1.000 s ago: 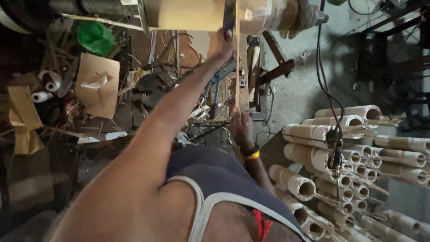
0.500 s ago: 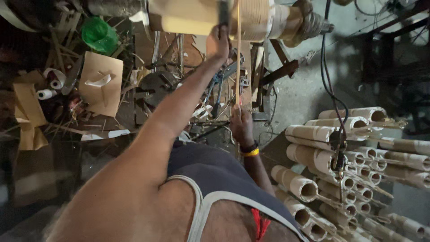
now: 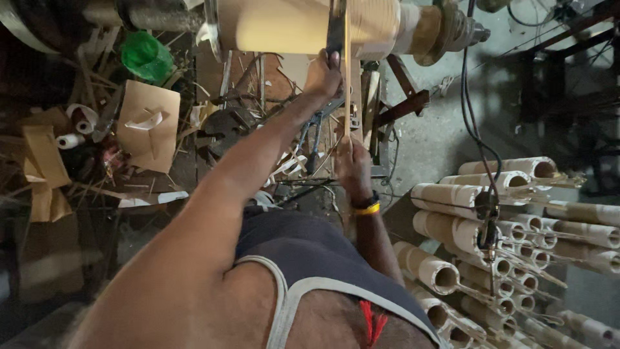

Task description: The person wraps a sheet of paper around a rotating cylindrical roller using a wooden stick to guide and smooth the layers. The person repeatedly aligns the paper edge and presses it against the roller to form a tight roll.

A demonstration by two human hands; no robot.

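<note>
Left hand (image 3: pixel 323 74) is up at the far end of the scene, its grip closed round a dark flat blade (image 3: pixel 335 29) that it presses against the big pale roll (image 3: pixel 310 26) lying crosswise on the machine. Right beside that blade a thin pale strip (image 3: pixel 347 84) runs down from the roll toward the near side, its long axis pointing far to near, almost straight at the person. Right hand (image 3: pixel 352 165) sits lower and nearer, at the strip's bottom end, grip apparently closed on it, though the fingers are turned away and I can't say for sure. So the strip stretches between the two hands, left hand at the top, right hand at the bottom. A yellow band (image 3: pixel 368 208) circles the right wrist. Stacked cardboard tubes (image 3: pixel 452 194) lie to the right, scraps and a green bag (image 3: pixel 145 55) on the floor to the left.
</note>
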